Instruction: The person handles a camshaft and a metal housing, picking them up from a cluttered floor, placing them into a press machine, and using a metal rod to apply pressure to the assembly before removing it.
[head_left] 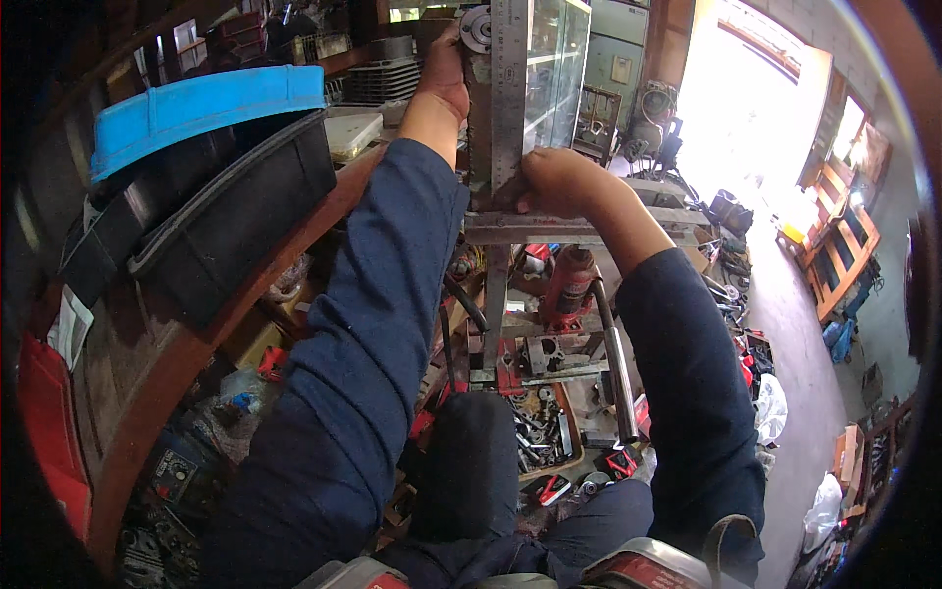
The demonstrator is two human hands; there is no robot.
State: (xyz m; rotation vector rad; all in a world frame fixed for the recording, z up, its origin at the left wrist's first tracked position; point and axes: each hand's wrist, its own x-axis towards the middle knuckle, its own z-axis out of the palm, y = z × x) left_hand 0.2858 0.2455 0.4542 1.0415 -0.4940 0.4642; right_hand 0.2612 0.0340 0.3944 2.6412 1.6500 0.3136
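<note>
A long steel ruler [508,98] with graduation marks stands upright against a worn metal post [479,137]. My right hand [557,182] is closed at the ruler's lower end, thumb and fingers pinching its edge. Higher up, my left hand [446,74] curls round the side of a round metal part [476,29] with a hole in its middle; most of its fingers are hidden behind. Below both hands runs a horizontal metal beam [579,231] of a frame. Under the beam sits a red bottle jack [569,290] with a long metal lever [618,383] slanting toward me.
A wooden bench edge [226,334] curves along my left, carrying black bins [235,211] and a blue tray [211,108]. Between my knees and the frame lies a tray of metal parts [579,432]. Farther right are a concrete floor [800,363] and a wooden pallet [844,240].
</note>
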